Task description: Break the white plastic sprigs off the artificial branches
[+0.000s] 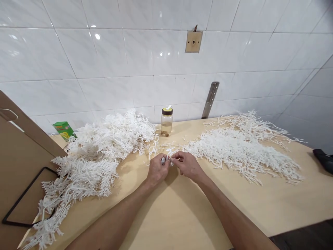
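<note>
My left hand (157, 170) is closed around a small bundle of thin white branched strands (163, 160), whose ends poke out between thumb and fingers. Fingertips of my right hand (186, 165) meet the left thumb and pinch at a white branched strand (170, 151) that reaches out beyond the hands. How much of it each hand grips is hidden by the fingers. Just behind the hands, a few loose white strands (153, 148) lie on the wooden table (179, 215). What they are made of I cannot tell.
A large heap of white strands (104, 146) covers the left side; a flatter pile (234, 147) spreads at right. A lidded jar (166, 123) of liquid stands near the tiled wall. Farther left are a green box (63, 130), a cardboard box (23, 149) and a black frame (19, 203).
</note>
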`<action>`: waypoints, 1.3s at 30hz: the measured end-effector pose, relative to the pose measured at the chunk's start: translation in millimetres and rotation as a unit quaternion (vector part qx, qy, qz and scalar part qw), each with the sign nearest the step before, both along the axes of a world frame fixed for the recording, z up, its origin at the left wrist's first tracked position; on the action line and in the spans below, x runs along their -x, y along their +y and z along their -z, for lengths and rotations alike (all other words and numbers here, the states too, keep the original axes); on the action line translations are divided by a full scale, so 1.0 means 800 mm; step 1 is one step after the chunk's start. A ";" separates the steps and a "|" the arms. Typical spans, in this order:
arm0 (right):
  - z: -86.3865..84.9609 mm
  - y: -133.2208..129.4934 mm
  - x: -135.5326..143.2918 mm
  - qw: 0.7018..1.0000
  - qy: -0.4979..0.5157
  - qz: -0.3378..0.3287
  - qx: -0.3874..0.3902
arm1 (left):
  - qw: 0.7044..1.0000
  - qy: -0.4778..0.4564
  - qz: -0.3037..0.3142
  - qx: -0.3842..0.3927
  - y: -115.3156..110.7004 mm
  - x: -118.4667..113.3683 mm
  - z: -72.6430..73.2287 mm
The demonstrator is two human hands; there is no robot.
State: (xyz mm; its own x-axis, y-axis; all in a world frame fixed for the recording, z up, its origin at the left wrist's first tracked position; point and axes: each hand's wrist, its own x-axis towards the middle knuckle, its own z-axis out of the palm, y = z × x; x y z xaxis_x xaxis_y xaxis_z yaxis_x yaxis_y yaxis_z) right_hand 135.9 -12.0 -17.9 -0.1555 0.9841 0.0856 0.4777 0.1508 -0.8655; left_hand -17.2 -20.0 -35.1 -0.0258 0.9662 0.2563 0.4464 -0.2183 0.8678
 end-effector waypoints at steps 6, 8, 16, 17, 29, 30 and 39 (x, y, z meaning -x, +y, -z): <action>0.002 0.003 0.002 0.997 -0.064 0.017 -0.044 | 0.999 -0.033 0.017 0.023 -0.002 -0.001 -0.001; 0.004 0.003 0.003 0.991 -0.098 0.028 -0.083 | 0.999 -0.026 0.008 0.022 -0.002 -0.001 -0.002; 0.012 -0.004 0.011 0.953 -0.227 0.025 -0.200 | 0.999 0.035 0.017 0.013 -0.001 -0.002 -0.004; 0.012 -0.005 0.012 0.951 -0.238 0.020 -0.197 | 0.999 0.039 0.020 0.017 -0.001 -0.002 -0.004; 0.004 0.023 -0.047 0.955 -0.130 0.224 -0.147 | 0.997 -0.049 0.040 0.047 0.008 0.008 0.005; 0.001 0.019 -0.045 0.972 -0.089 0.189 -0.111 | 0.997 -0.057 0.042 0.043 0.008 0.008 0.005; -0.001 -0.001 -0.007 0.998 0.044 -0.052 -0.007 | 0.991 -0.114 0.060 0.028 0.010 0.008 0.008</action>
State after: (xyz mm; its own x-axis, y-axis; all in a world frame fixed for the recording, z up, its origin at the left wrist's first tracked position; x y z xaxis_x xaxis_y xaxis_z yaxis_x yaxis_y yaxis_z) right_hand 141.3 -13.1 -17.0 -0.2481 0.9616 0.1172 0.3818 0.2083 -0.9005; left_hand -23.6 -11.8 -41.2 0.0392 0.9785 0.2023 0.2108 -0.2060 0.9556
